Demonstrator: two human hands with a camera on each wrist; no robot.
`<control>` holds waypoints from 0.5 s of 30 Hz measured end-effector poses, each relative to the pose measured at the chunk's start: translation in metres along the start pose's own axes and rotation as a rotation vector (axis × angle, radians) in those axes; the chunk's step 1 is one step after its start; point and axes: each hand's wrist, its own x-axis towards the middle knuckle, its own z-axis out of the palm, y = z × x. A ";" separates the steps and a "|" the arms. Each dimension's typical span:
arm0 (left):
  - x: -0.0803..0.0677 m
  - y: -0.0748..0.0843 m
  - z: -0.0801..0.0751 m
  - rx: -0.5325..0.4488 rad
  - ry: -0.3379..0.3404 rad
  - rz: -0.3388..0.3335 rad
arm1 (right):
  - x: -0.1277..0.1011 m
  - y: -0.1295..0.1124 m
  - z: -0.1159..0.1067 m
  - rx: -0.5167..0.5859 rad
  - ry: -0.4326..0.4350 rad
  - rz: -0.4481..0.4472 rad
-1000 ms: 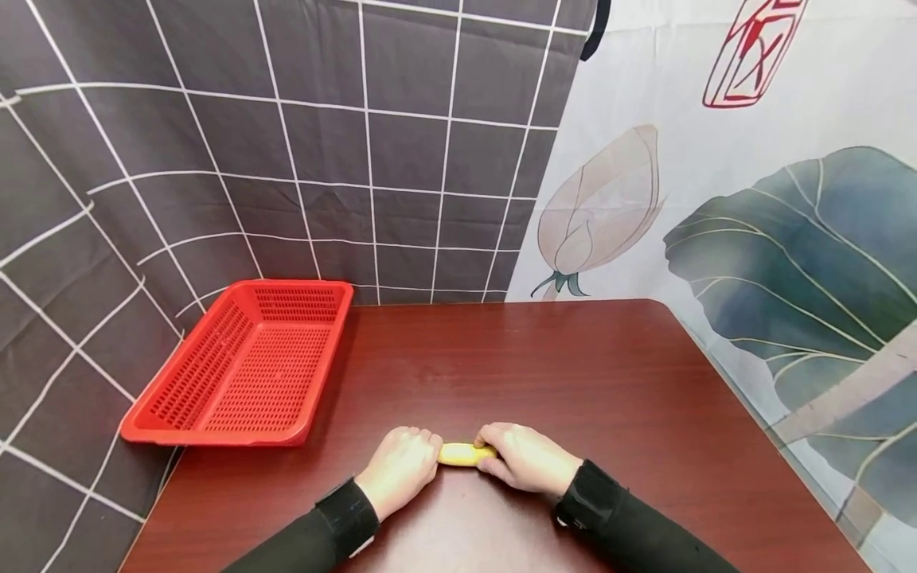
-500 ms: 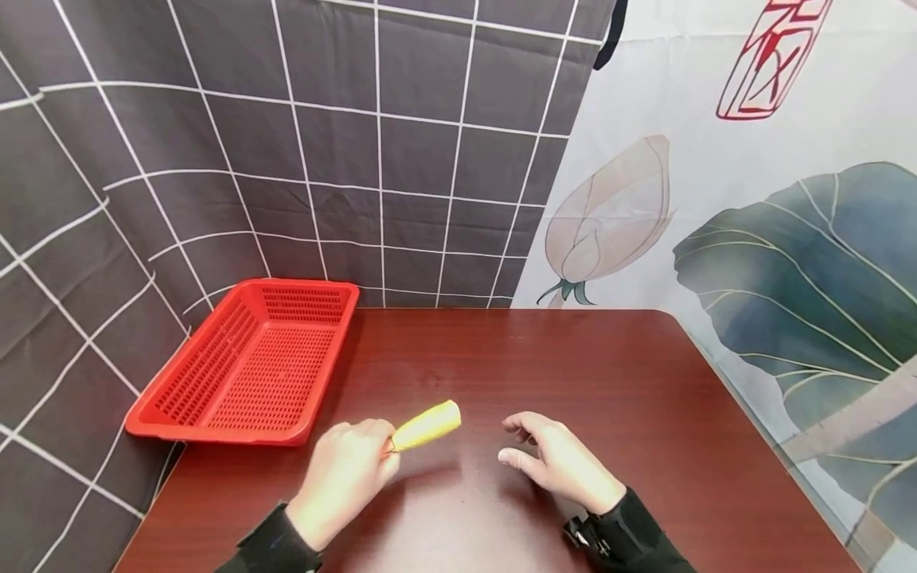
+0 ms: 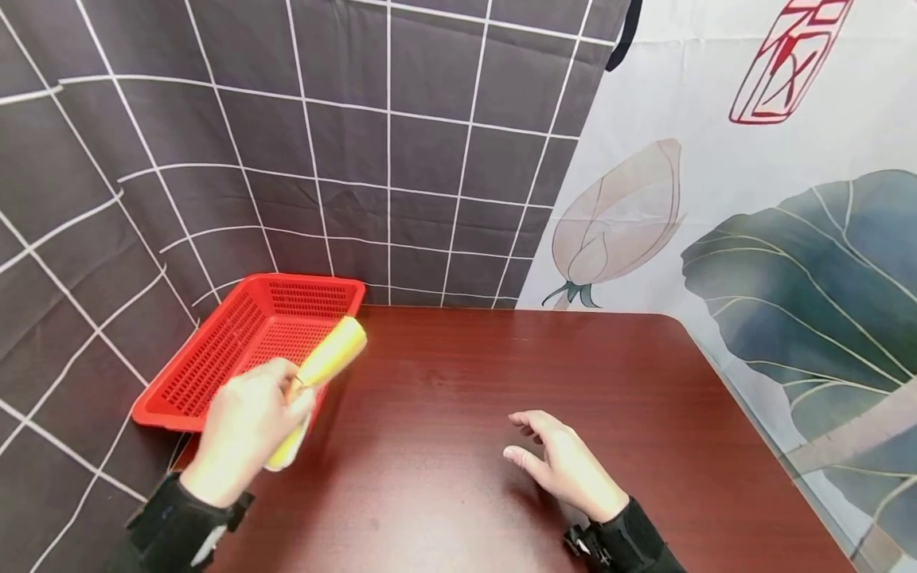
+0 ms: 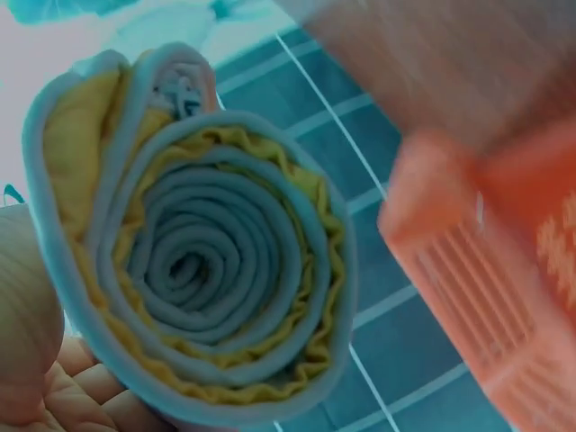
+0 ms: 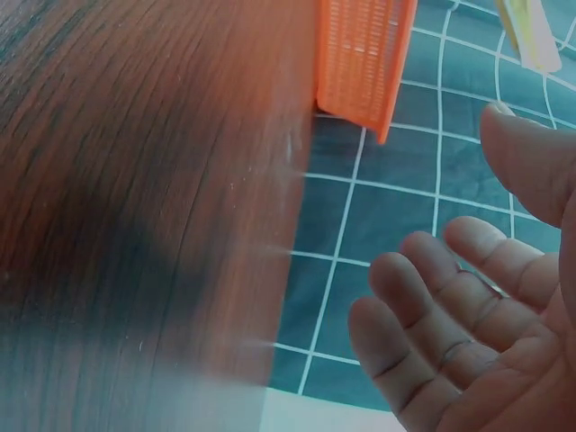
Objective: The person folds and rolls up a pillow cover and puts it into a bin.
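A rolled yellow cloth (image 3: 333, 350) is gripped in my left hand (image 3: 243, 426), its far end tilted up and to the right. The left wrist view shows the end of the roll (image 4: 207, 279) as a spiral of pale layers with ruffled yellow edges. That hand and roll overlap the near right side of a red plastic basket (image 3: 161, 410) in the head view. Over the table at centre right, my right hand (image 3: 569, 469) holds nothing; its fingers are relaxed and slightly bent, thumb apart, as the right wrist view also shows (image 5: 450, 333).
The basket stands at the table's left back corner, against a grey cloth (image 3: 430, 151) with white grid lines. The brown wooden table (image 3: 458, 374) reaches to a white flower-printed hanging (image 3: 645, 87) on the right.
The left hand has drawn the rolled cloth away from the right hand, lifted it and carried it left to the basket. The right hand has let go of the roll and stayed nearly in place.
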 end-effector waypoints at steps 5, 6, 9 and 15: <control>0.035 -0.037 -0.014 0.044 -0.103 -0.112 | 0.000 0.001 -0.004 -0.040 0.030 -0.025; 0.042 -0.044 -0.015 0.057 -0.125 -0.137 | 0.000 0.001 -0.004 -0.046 0.037 -0.033; 0.060 -0.064 -0.014 0.089 -0.187 -0.189 | -0.001 0.002 -0.005 -0.082 0.062 -0.060; 0.085 -0.089 0.005 0.130 -0.320 -0.216 | -0.002 0.000 -0.007 -0.137 0.095 -0.076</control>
